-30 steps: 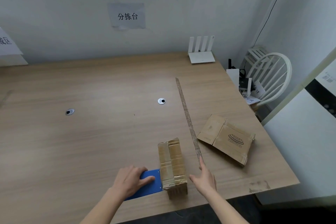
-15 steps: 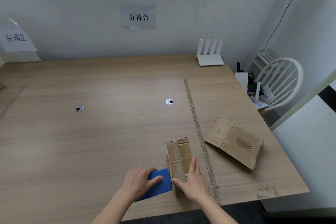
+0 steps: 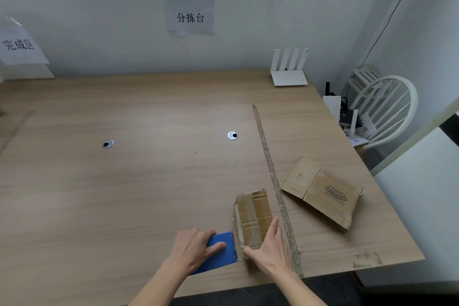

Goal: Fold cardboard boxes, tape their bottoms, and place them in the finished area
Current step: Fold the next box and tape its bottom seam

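Your right hand (image 3: 269, 247) was on the near end of the folded cardboard box (image 3: 253, 215), thumb stretched across its near left corner and fingers laid up along its right side, so that the hand cupped the box rather than lifting it; the fingers looked nearly straight. The box stood on the wooden table (image 3: 124, 194) near the front edge, its taped flaps facing up, just left of the long strip of worn tape (image 3: 273, 181) that ran from the table's middle down to its near edge. Your left hand (image 3: 195, 248) gripped the blue tape dispenser (image 3: 222, 252), fingers curled over its top and the index finger reaching along the blue face; the dispenser lay flat on the table with its toothed end touching or just beside the box's left side, I could not tell which. A second, flattened cardboard box (image 3: 323, 191) lay to the right of the strip, well apart from your hands. Two round cable grommets (image 3: 232, 135) sat in the table's middle, a white router (image 3: 289, 69) stood at the far right corner, and a paper sign (image 3: 18, 45) hung on the wall at far left.
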Demonstrator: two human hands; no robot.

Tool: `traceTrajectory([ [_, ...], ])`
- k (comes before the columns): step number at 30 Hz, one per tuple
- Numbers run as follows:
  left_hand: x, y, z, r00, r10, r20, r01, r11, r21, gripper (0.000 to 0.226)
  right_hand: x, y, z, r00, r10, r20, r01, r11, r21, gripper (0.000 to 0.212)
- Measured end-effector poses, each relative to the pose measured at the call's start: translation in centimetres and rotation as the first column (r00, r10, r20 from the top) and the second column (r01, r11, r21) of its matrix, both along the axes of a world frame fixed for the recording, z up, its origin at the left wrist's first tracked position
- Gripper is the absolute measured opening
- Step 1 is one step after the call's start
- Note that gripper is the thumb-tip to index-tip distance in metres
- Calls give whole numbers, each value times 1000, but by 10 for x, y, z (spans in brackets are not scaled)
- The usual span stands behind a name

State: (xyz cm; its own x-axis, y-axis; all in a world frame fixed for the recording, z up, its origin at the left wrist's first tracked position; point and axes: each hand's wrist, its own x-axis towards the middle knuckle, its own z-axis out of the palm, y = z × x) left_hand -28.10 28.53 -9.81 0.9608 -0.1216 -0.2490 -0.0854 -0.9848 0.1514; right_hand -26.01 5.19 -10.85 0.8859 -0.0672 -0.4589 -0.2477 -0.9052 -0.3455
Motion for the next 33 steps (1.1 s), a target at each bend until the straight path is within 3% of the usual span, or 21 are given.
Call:
traceTrajectory([
  [5, 0, 7, -4, 999, -30, 40, 31, 999, -18, 87, 0, -4, -7, 1000, -4, -2, 4, 1000, 15, 147],
  [11, -4, 2, -16, 1000, -25, 15, 25, 1000, 7, 71, -3, -5, -11, 1000, 13, 12, -13, 1000, 19, 145],
  [25, 5, -35, -41, 999, 15, -30, -8, 973, 232, 50, -9, 14, -14, 997, -51, 50, 51, 999, 1, 149],
  [33, 1, 2, -57, 992, 115, 44, -120, 983, 141, 52, -2, 14, -9, 995, 13, 98, -8, 999, -53, 154],
])
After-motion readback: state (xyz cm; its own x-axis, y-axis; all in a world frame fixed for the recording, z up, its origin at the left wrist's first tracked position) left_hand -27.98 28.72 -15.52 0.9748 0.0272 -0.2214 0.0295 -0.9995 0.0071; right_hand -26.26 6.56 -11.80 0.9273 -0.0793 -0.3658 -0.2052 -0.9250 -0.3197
